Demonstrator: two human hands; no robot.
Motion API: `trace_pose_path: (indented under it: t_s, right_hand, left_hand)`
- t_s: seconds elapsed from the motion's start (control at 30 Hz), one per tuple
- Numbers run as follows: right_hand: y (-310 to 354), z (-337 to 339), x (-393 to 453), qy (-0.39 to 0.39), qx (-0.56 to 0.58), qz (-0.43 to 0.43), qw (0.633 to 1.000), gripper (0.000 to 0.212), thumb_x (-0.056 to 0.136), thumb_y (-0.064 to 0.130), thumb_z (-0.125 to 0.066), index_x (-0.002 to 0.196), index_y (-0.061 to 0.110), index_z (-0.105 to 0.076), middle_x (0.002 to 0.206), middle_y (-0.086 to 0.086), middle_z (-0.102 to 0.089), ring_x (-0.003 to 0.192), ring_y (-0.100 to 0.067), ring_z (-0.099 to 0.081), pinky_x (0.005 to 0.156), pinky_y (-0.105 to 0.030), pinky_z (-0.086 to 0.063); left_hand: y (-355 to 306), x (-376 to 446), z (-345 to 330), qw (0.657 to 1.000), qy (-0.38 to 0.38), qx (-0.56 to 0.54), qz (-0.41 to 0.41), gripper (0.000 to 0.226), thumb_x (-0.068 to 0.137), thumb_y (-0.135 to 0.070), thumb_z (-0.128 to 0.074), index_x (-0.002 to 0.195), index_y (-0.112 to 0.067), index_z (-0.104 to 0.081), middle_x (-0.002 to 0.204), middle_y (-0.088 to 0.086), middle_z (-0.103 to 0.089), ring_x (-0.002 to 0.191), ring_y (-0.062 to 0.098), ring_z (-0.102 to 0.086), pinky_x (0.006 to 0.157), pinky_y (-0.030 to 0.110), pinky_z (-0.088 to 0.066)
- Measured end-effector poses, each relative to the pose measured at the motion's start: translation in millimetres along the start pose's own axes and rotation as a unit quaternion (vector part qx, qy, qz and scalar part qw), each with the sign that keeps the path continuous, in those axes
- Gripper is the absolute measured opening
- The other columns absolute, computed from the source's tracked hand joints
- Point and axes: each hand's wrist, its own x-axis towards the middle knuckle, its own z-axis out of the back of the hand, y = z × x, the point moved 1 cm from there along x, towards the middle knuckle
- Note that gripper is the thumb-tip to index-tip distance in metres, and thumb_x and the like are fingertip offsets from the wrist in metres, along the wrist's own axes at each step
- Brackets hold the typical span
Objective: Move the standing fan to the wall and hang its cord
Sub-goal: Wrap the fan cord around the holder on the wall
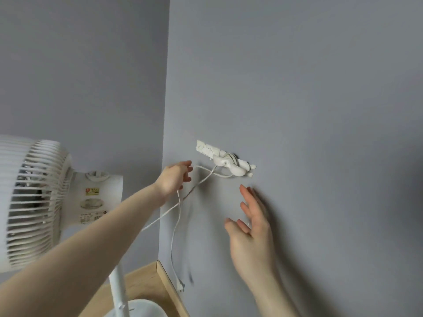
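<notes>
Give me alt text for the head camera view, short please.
A white cord is looped over a white wall hook on a grey wall, its plug dangling; the left hand pinches the cord, the right hand hovers open. A white standing fan stands left.

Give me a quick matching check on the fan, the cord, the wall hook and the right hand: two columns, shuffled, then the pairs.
Things:
1. fan
2. cord
3. wall hook
4. right hand

States:
A. open, fingers spread, holding nothing
B. looped over the hook, with a strand running down from the left hand
C. fixed to the grey wall
D. standing at the far left, by the corner

Pairs: 1-D, 2-B, 3-C, 4-A
</notes>
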Motion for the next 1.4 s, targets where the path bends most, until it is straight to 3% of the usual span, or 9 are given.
trace_pose_path:
  t_s: [0.13,0.23,0.37,0.5,0.6,0.83,1.0,1.13,1.4]
  right_hand:
    - [10,6,5,0.006,0.028,0.018,0.999,0.069,0.091,0.0,-0.053,0.142,0.046,-0.046,0.15,0.037,-0.036,0.129,0.014,-0.045,0.106,-0.023,-0.042]
    - [18,15,10,0.002,0.043,0.024,0.999,0.07,0.091,-0.004,-0.049,0.135,0.051,-0.046,0.14,0.044,-0.036,0.13,0.009,-0.046,0.091,-0.005,-0.04]
    - [19,25,12,0.002,0.064,0.02,0.998,0.067,0.092,-0.003,-0.049,0.132,0.051,-0.05,0.142,0.039,-0.039,0.131,0.008,-0.045,0.084,-0.001,-0.039]
    - [22,37,12,0.003,0.087,0.027,0.996,0.066,0.091,-0.004,-0.049,0.136,0.043,-0.054,0.15,0.028,-0.041,0.133,0.006,-0.045,0.091,-0.013,-0.038]
    - [27,41,9,0.0,0.098,0.031,0.995,0.064,0.091,-0.004,-0.049,0.135,0.042,-0.055,0.149,0.029,-0.041,0.131,0.004,-0.047,0.094,-0.018,-0.039]
    - [35,48,2,-0.004,0.13,0.024,0.991,0.061,0.089,-0.003,-0.051,0.12,0.049,-0.059,0.144,0.029,-0.045,0.127,0.006,-0.048,0.101,-0.028,-0.043]
    - [39,56,-8,0.009,0.159,-0.023,0.987,0.055,0.091,-0.002,-0.049,0.124,0.041,-0.06,0.132,0.028,-0.053,0.127,0.003,-0.05,0.083,-0.015,-0.042]
    - [45,63,-19,0.02,0.16,-0.059,0.985,0.053,0.091,0.001,-0.049,0.119,0.045,-0.06,0.124,0.033,-0.051,0.125,-0.001,-0.053,0.059,-0.005,-0.046]
    - [59,79,-29,0.016,0.172,-0.046,0.984,0.045,0.093,0.003,-0.054,0.12,0.039,-0.061,0.125,0.026,-0.059,0.115,0.0,-0.06,0.06,-0.007,-0.047]
  left_hand:
    - [-47,12,4,0.998,-0.024,0.05,-0.025,0.052,0.094,-0.005,-0.037,0.141,-0.018,-0.055,0.132,-0.005,-0.062,0.107,0.021,-0.064,0.081,0.029,-0.045]
    - [-75,15,5,0.982,-0.022,0.168,-0.079,0.06,0.09,-0.001,-0.042,0.145,-0.022,-0.052,0.14,-0.006,-0.059,0.115,0.016,-0.06,0.085,0.023,-0.046]
    - [-107,9,1,0.859,-0.135,0.457,-0.189,0.048,0.086,-0.02,-0.064,0.131,-0.037,-0.06,0.125,-0.019,-0.066,0.115,0.014,-0.061,0.095,0.032,-0.05]
    - [-138,1,-17,0.788,-0.214,0.526,-0.238,0.017,0.089,-0.03,-0.066,0.106,-0.032,-0.069,0.104,-0.006,-0.072,0.098,0.025,-0.064,0.076,0.032,-0.05]
    - [-152,-4,-22,0.735,-0.228,0.59,-0.244,0.013,0.09,-0.027,-0.061,0.099,-0.025,-0.07,0.104,0.001,-0.066,0.1,0.028,-0.061,0.071,0.033,-0.043]
    - [-186,-24,-10,0.769,-0.25,0.567,-0.159,0.015,0.087,-0.032,-0.057,0.092,-0.023,-0.067,0.096,0.003,-0.065,0.086,0.03,-0.058,0.07,0.032,-0.043]
    - [-217,-44,-2,0.844,-0.189,0.497,-0.075,0.027,0.084,-0.04,-0.067,0.096,-0.016,-0.073,0.095,0.006,-0.069,0.086,0.028,-0.065,0.067,0.029,-0.049]
    - [-242,-68,-9,0.874,-0.176,0.449,-0.067,0.022,0.074,-0.03,-0.078,0.091,-0.016,-0.077,0.088,0.006,-0.067,0.066,0.023,-0.056,0.058,0.025,-0.046]
    - [-288,-107,-38,0.899,-0.144,0.405,-0.087,0.033,0.057,-0.027,-0.071,0.085,-0.013,-0.081,0.102,0.007,-0.077,0.064,0.025,-0.047,0.057,0.025,-0.04]
